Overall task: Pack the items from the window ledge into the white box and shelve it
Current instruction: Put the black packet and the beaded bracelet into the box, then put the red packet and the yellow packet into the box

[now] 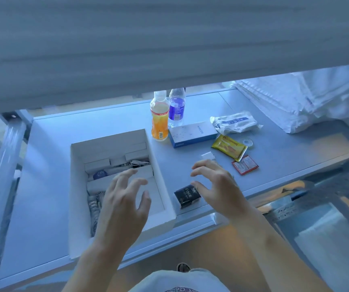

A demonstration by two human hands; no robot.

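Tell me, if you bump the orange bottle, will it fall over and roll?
Probably yes. The orange bottle stands upright, tall and narrow, so a knock near its cap could tip it. Its round body would likely roll along the ledge once down. It looks mostly full, so it should feel fairly heavy and resist a light nudge.

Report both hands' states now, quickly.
Left hand: open, fingers spread above the white cardboard box, holding nothing.
Right hand: open, fingers loosely curved over the small black packet, not gripping it.

Ledge (49,165) w/ box (78,207), bottles (159,123), packets (229,146)
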